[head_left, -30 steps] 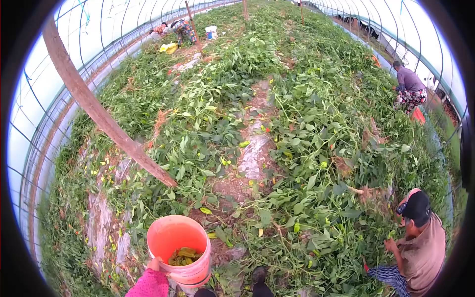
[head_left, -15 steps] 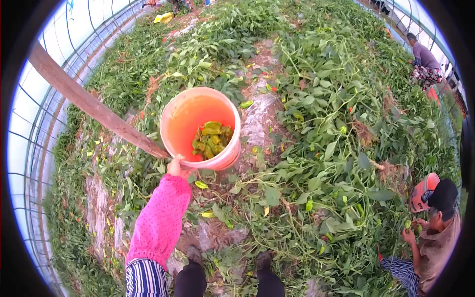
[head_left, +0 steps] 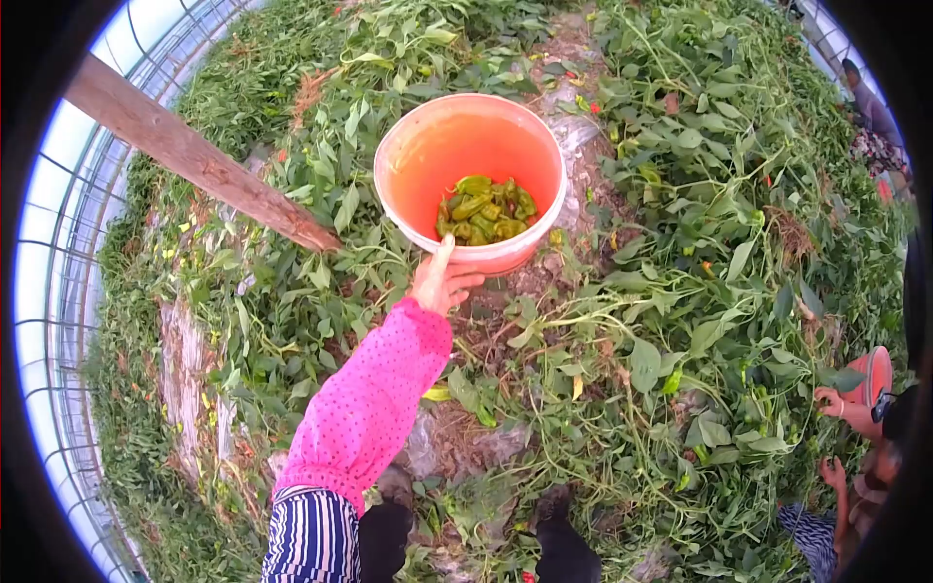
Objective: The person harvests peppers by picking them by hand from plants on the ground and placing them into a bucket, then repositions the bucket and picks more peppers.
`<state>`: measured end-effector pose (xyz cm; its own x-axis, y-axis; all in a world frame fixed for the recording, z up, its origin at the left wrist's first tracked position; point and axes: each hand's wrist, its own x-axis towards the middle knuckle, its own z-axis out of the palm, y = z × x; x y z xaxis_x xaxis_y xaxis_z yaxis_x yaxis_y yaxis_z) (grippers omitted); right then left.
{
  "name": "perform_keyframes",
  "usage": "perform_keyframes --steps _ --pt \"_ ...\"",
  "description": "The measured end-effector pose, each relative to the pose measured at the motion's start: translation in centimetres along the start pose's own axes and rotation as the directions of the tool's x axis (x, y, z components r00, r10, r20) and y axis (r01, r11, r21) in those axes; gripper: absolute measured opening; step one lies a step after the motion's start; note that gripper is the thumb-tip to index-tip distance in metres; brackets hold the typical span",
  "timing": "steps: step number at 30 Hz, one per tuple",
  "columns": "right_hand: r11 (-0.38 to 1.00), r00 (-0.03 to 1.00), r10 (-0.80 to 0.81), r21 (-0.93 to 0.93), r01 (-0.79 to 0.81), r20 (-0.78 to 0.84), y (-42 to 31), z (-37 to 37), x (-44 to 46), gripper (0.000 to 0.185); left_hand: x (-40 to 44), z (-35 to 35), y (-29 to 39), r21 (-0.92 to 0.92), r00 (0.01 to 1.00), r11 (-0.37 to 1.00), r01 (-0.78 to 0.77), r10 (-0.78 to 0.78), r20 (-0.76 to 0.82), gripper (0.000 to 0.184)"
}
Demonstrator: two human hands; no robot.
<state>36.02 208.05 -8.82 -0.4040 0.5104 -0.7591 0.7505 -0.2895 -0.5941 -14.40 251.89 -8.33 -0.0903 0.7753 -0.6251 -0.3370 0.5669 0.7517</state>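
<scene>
My left hand (head_left: 445,280), in a pink dotted sleeve cover, grips the near rim of an orange-red bucket (head_left: 418,155). The thumb lies over the rim and the fingers are under it, against the outer wall. Several green peppers (head_left: 481,209) lie at the bottom of the bucket, which is tilted so that its inside faces me. Leafy pepper plants and bare soil show beneath and around it. My right hand is not in view.
A slanting wooden post (head_left: 209,165) stands at the left. At the lower right a co-worker (head_left: 870,476) crouches by another bucket (head_left: 868,374); a second person (head_left: 875,121) is farther up the right edge. Uprooted-looking plants (head_left: 680,321) cover the ground.
The bucket in my left hand has moved forward and to the right, away from my legs. The view has tilted downward. The co-worker's hand now reaches beside the other bucket.
</scene>
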Motion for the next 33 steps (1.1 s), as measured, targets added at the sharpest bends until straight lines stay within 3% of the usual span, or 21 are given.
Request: perform_keyframes --steps 2,4,5,6,7,8,9,11,17,22,25,27,28,31,33 --pt "0.999 0.996 -0.029 -0.031 0.026 -0.085 -0.8 -1.8 2.9 0.032 -1.1 -2.2 -2.1 0.129 1.000 0.992 0.002 -0.004 0.022 0.076" --pt "0.997 0.987 -0.055 -0.056 0.048 -0.148 -1.3 -3.1 5.2 0.032 -1.7 -5.5 -5.2 0.504 0.998 0.863 0.041 -0.061 0.024 0.071" --pt "0.996 0.982 -0.067 -0.065 0.056 -0.175 -1.5 -3.6 6.1 0.032 -1.1 -9.0 -8.6 0.742 0.992 0.659 -0.125 0.095 0.084 0.070" --pt "0.995 0.977 -0.077 -0.073 0.064 -0.200 -1.5 -3.9 7.1 0.031 -0.8 -12.4 -10.7 0.898 0.980 0.391 -0.199 0.097 0.175 0.073" --pt "0.994 0.971 -0.087 -0.079 0.071 -0.225 -1.4 -4.1 8.1 0.031 -3.2 -12.7 -10.1 0.996 0.993 0.010 -0.086 0.088 0.084 0.078" --pt "0.994 0.965 -0.093 -0.083 0.074 -0.245 -1.1 -4.1 9.0 0.031 -4.4 -13.8 -9.5 0.985 0.999 -0.173 -0.027 0.013 0.029 0.078" --pt "0.993 0.960 -0.096 -0.086 0.076 -0.264 -0.8 -4.0 9.7 0.031 -4.6 -16.3 -10.0 0.947 0.994 -0.313 -0.069 0.063 0.093 0.080" --pt "0.993 0.949 -0.100 -0.095 0.075 -0.298 0.0 -3.9 11.1 0.031 -4.4 -20.7 -10.3 0.857 0.994 -0.516 0.013 0.103 0.047 0.089" --pt "0.990 0.921 -0.130 -0.099 0.100 -0.368 1.4 -1.6 16.8 0.030 -3.3 -31.1 -9.7 0.688 0.970 -0.695 0.211 0.233 -0.062 0.094" --pt "0.990 0.900 -0.129 -0.105 0.093 -0.416 1.4 0.5 20.0 0.030 -1.2 -35.8 -10.6 0.643 0.941 -0.690 0.333 0.288 -0.179 0.095" --pt "0.990 0.897 -0.126 -0.117 0.083 -0.424 0.6 1.1 21.4 0.029 0.1 -37.2 -11.9 0.590 0.949 -0.748 0.304 0.290 -0.121 0.081" --pt "0.989 0.903 -0.118 -0.130 0.070 -0.413 0.0 1.1 21.8 0.029 0.8 -38.4 -11.9 0.572 0.972 -0.806 0.153 0.020 -0.232 0.054" --pt "0.989 0.907 -0.114 -0.133 0.065 -0.405 -0.4 1.2 22.0 0.029 0.5 -39.9 -12.7 0.539 0.997 -0.840 0.059 0.022 -0.075 0.026" --pt "0.988 0.918 -0.113 -0.142 0.063 -0.381 -1.9 1.5 23.1 0.029 -1.0 -40.2 -12.8 0.578 0.980 -0.816 -0.026 -0.136 -0.147 0.018" --pt "0.985 0.917 -0.117 -0.161 0.059 -0.381 -3.0 0.6 23.5 0.028 -1.7 -41.0 -13.8 0.566 0.988 -0.824 -0.034 -0.113 -0.105 0.016"
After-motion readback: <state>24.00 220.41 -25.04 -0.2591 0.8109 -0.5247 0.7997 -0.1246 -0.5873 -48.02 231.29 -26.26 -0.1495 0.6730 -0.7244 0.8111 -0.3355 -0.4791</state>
